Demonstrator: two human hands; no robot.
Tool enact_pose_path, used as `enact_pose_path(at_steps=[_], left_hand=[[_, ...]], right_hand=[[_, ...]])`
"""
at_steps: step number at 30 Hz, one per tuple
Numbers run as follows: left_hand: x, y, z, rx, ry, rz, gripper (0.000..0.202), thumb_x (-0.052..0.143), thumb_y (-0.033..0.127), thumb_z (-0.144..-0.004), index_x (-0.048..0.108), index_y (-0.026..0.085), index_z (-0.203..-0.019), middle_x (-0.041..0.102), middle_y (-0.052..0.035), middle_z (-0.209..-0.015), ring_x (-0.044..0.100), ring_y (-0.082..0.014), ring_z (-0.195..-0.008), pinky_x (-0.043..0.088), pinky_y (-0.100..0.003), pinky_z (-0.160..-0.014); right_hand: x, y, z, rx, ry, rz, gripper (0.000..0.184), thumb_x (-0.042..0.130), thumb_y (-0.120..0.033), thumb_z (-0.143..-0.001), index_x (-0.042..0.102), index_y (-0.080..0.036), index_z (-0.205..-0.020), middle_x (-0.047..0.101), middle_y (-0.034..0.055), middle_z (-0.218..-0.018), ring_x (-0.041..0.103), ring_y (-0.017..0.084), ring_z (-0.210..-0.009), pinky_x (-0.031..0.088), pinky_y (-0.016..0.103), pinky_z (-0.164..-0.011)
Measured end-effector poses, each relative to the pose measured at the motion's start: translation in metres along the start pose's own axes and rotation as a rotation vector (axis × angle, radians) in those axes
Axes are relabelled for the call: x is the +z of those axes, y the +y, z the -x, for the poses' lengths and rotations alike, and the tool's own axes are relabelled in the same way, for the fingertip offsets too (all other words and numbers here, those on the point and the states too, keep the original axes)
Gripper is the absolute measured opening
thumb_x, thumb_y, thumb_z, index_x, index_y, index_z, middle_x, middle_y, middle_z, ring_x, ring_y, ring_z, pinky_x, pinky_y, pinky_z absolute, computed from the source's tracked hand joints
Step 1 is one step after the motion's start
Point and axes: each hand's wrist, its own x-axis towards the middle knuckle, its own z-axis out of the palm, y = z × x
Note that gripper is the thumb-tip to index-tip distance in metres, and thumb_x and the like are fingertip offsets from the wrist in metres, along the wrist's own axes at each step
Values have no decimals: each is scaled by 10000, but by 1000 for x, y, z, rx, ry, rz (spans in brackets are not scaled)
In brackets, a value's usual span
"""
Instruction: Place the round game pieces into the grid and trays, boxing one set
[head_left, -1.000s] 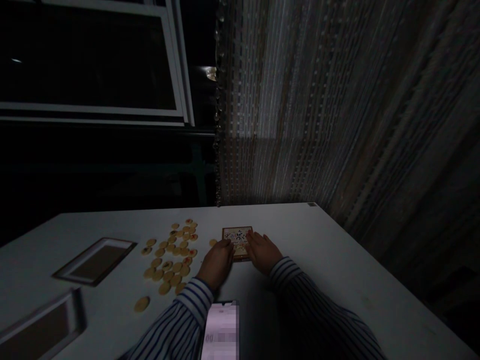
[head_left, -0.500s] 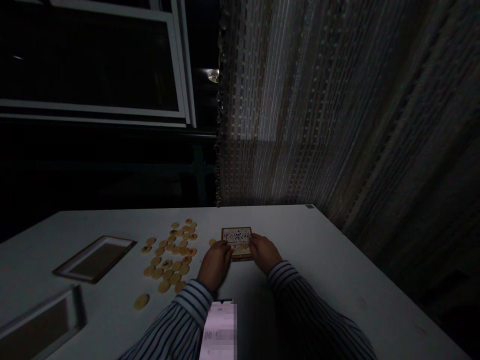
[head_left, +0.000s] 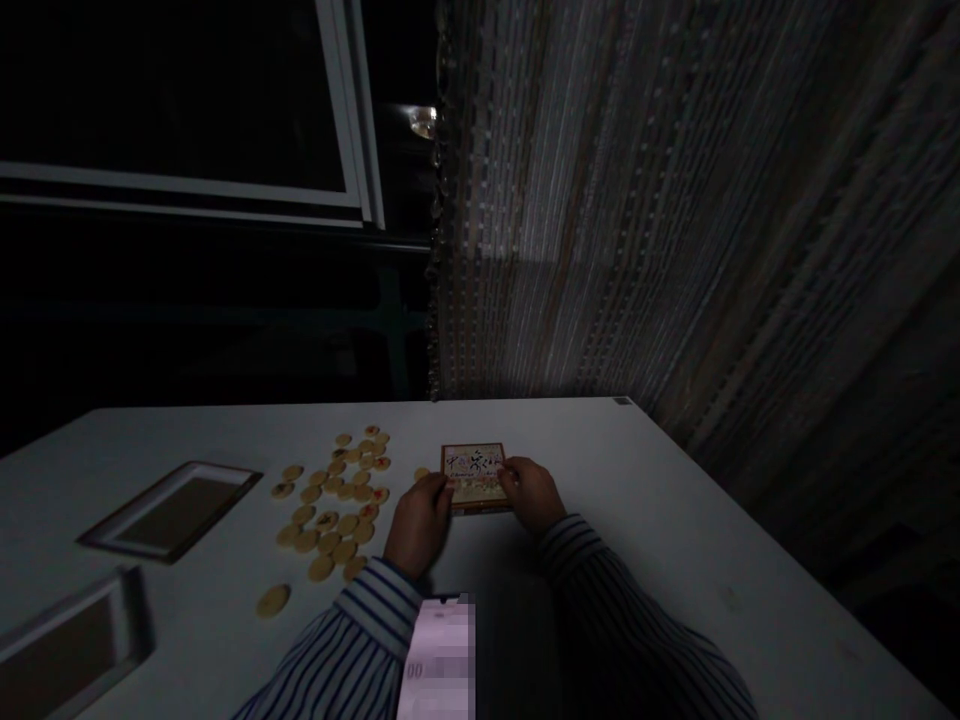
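Since the Chinese chess box (head_left: 475,490) looks light and stiff, side edges suit left hand (head_left: 417,525) and right hand (head_left: 535,497), both curled closed on it.

We have drawn our bare right hand (head_left: 534,495) back from lying flat across the flat, brown-edged box with a printed top (head_left: 474,478); its fingers now curl at the right edge. Our bare left hand (head_left: 418,523) has eased outward to the left edge, baring more print. Our view has dipped, losing the pale, straight-sided window frame (head_left: 352,110)'s upper rail.
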Motion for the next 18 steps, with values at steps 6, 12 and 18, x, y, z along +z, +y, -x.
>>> enact_pose_path(at_steps=[6,12,18], left_hand=[[-2,-1,-1,-61,-32,48,324,368,289,-838,592,131,-1010,648,-99,-996,588,-194,-920,428,-287,-814],[-2,-1,-4,-135,-72,127,345,393,293,-823,579,132,-1065,637,-107,-1046,587,-201,-941,422,-289,-822],[0,1,-9,-219,-64,208,385,416,308,-808,571,105,-1097,639,-136,-1036,588,-223,-935,425,-313,-812]], right_hand=[[-2,-3,0,44,-47,23,343,358,-293,-861,596,-133,-1048,631,82,-1032,567,163,-921,375,240,-829],[-3,-3,0,51,-50,41,333,371,-288,-863,601,-129,-1043,631,89,-1028,558,167,-941,363,237,-831],[-1,-1,-2,53,-70,34,334,369,-295,-867,606,-135,-1039,628,92,-1040,561,171,-952,364,236,-825]])
